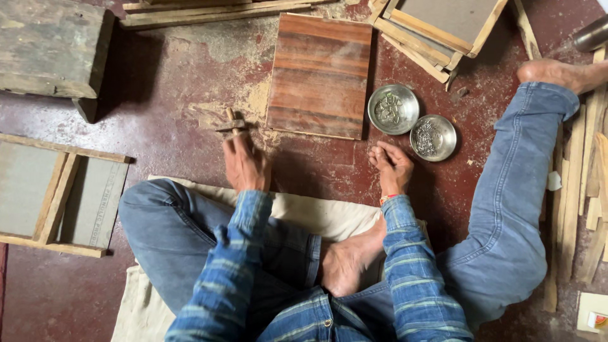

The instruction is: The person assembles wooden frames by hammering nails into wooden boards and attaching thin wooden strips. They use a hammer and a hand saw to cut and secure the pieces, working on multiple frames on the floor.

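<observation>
The left hand (246, 163) closes its fingers round a small wooden hammer-like tool (232, 123) at its twelve o'clock; the right hand (392, 166) rests loosely curled, empty, on the dark red floor (177, 82); two round steel bowls (393, 109) of small metal pieces, hard to make out, lie at its one o'clock; a white label (593, 313) is cut off at lower right.

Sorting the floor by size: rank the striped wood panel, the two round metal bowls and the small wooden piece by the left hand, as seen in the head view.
1. Striped wood panel.
2. The two metal bowls: alike, unranked.
3. Small wooden piece at the left hand.
</observation>
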